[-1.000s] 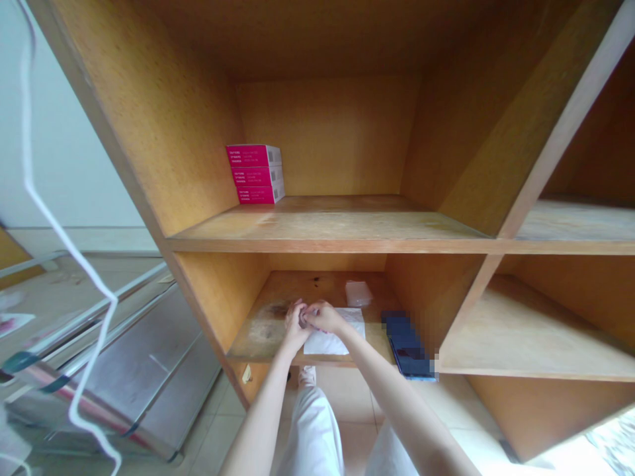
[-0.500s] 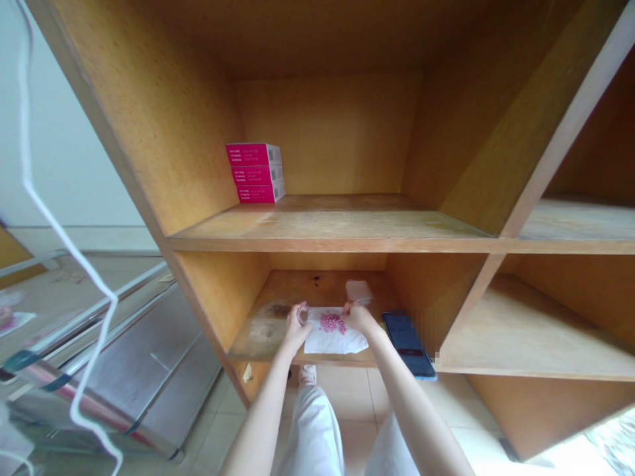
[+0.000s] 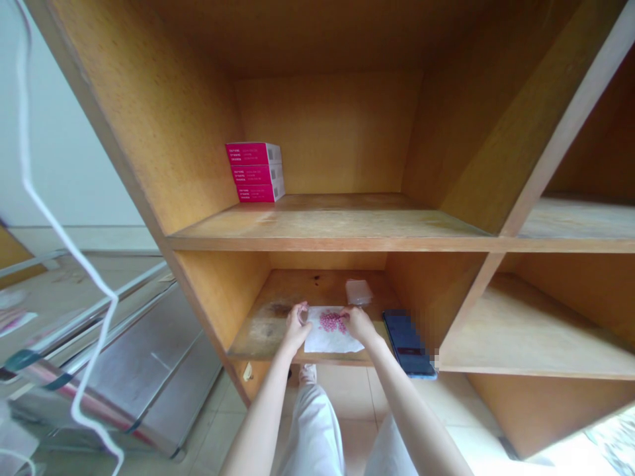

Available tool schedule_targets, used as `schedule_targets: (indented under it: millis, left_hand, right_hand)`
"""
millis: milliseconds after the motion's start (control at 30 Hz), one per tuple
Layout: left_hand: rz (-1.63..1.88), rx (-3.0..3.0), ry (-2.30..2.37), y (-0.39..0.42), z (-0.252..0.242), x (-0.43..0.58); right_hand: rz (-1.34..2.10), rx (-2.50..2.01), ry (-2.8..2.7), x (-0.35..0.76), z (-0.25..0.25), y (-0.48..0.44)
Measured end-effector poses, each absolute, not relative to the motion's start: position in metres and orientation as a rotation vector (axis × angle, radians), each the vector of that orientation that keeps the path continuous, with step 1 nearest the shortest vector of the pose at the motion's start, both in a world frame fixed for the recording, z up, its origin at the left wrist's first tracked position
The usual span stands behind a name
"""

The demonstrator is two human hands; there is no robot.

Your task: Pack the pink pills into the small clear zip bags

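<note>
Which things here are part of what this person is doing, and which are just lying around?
In use:
left hand, right hand, small pink tablets, white paper sheet

Lying about:
clear plastic packet, dark smartphone, three stacked pink boxes

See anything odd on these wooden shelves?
Yes: a loose heap of small pink pieces, too small to identify, lies on a white paper sheet on the lower wooden shelf, between the person's left hand and right hand. Loose pieces look unusual on a shelf.
</note>
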State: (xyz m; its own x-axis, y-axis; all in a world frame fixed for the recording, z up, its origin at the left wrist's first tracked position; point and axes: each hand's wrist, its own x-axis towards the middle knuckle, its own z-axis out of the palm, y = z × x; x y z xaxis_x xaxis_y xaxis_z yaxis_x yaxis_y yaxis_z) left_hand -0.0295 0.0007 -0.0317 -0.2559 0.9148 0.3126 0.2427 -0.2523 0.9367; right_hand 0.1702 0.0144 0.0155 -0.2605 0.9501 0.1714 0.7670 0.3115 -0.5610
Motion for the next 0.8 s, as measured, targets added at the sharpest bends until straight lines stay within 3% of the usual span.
schedule_targets:
  millis: [800]
  left_hand:
    - [1.531,1.59,1.453,0.006,-0.041,-0.033]
  right_hand:
    - [0.632,-1.441,-1.937,0.166,0.01,0.021]
